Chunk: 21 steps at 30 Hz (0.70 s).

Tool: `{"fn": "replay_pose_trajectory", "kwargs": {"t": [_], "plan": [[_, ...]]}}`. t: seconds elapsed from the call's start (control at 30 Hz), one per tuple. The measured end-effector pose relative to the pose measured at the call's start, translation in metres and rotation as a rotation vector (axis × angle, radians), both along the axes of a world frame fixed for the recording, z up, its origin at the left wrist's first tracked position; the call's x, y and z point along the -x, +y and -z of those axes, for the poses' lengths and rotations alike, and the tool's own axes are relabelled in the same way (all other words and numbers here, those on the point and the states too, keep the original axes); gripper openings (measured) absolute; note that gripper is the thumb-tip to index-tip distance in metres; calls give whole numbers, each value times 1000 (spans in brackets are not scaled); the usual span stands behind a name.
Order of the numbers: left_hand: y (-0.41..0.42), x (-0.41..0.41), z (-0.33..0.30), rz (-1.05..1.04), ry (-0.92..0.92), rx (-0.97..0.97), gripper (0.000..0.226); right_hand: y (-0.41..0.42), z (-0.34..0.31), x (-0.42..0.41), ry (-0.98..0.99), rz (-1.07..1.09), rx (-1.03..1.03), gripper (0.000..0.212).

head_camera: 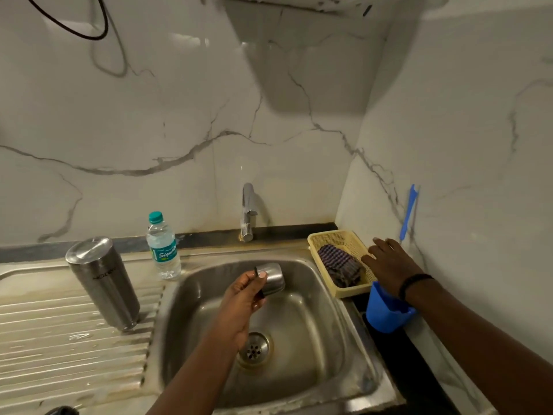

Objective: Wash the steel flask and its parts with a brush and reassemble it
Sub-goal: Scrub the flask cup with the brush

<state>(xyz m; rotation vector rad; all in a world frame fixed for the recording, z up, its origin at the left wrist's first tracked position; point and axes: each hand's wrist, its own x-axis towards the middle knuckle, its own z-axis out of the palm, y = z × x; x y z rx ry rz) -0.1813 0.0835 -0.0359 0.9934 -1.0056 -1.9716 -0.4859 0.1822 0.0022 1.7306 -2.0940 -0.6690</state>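
The sink [323,348] is the landmark here. Behind it, at the wall, stands the tap [248,212], and just left of the tap a plastic water bottle [164,248] with a green cap stands at the sink's back left corner. To the right of the sink a yellow basket [335,236] sits on the tabletop [419,369], and a checked cloth [339,265] lies inside it. A blue plastic holder [384,310] is just in front of the basket, at the sink's right rim. Above the basket a blue stick-like thing [408,211] leans on the wall; what it is I cannot tell.

At the bottom left edge a dark object is cut off by the frame and cannot be made out. A black cable at the top left is also only partly in view.

The steel flask [103,283] stands inverted on the ribbed draining board left of the sink, apart from both hands. Its steel cup [272,278] is held above the sink basin, tilted on its side. The left hand [244,298] grips this cup, with the thumb on its wall; a thin dark piece is also between the fingers, too small to name. The right hand [389,263] has the fingers straight and spread, and it is over the right edge of the basket, near the cloth, holding nothing. The two hands are well apart.
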Motion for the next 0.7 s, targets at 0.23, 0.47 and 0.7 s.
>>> {"fn": "replay_pose_trajectory", "kwargs": {"t": [0.23,0.47,0.7], "plan": [[5,17,-5,-36,38,13,19,-8,-7,26,348,42,-507,47],[6,20,-3,-67,33,22,27,-13,-14,25,440,-4,-597,40],[11,24,-4,-55,36,57,24,-13,-74,-7,547,157,-436,37]]}}
